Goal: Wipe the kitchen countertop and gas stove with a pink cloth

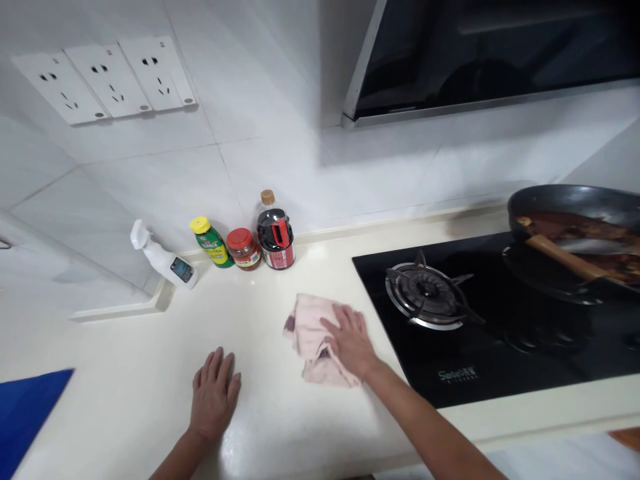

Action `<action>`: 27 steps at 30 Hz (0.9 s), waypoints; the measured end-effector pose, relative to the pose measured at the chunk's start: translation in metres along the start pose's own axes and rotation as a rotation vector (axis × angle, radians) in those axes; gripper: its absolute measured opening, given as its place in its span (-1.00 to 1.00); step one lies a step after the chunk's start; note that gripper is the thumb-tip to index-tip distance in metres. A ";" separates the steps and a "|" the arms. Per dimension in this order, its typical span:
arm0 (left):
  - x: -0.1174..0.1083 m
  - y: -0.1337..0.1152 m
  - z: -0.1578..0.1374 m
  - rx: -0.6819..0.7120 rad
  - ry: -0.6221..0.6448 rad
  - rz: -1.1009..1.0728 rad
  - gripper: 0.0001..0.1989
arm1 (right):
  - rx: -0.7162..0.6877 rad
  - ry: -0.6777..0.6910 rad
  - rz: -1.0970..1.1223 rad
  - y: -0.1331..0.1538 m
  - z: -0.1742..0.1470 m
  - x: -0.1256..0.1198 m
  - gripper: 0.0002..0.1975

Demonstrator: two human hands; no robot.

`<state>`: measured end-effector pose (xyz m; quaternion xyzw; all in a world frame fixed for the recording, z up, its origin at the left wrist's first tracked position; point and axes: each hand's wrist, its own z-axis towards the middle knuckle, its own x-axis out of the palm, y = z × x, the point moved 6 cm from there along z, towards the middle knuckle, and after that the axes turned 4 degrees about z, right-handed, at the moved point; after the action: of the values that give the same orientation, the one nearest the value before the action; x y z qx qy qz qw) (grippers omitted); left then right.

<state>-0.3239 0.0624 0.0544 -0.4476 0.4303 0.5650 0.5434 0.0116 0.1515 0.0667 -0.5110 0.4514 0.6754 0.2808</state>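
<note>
My right hand (353, 340) is pressed down on a crumpled pink cleaning cloth (315, 317), its fingers bent over the cloth's upper right part. The cloth lies on the white countertop (260, 413), just left of the black gas stove. Dark purple patches show at its left edge and in a fold. Further left, my left hand (215, 393) rests palm down on the bare counter, fingers stretched out and holding nothing.
Along the wall stand a white spray bottle (167, 263), a green yellow-capped bottle (213, 243), a red-lidded jar (244, 250) and a dark sauce bottle (276, 243). A wok (520, 207) with food sits on the stove (480, 347). A blue sheet (30, 413) lies at left.
</note>
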 end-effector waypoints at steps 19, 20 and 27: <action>-0.002 -0.001 0.000 -0.058 0.072 0.036 -0.47 | -0.138 -0.023 0.101 0.023 -0.071 0.047 -0.35; -0.001 0.000 0.000 -0.059 0.069 0.037 -0.47 | -0.156 0.015 0.137 0.027 -0.042 0.043 -0.39; 0.014 0.012 -0.004 -0.054 0.039 0.060 -0.48 | 0.057 0.110 0.138 -0.034 0.150 0.006 -0.50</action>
<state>-0.3361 0.0611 0.0403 -0.4597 0.4386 0.5839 0.5053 -0.0273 0.3006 0.0610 -0.5071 0.5194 0.6508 0.2229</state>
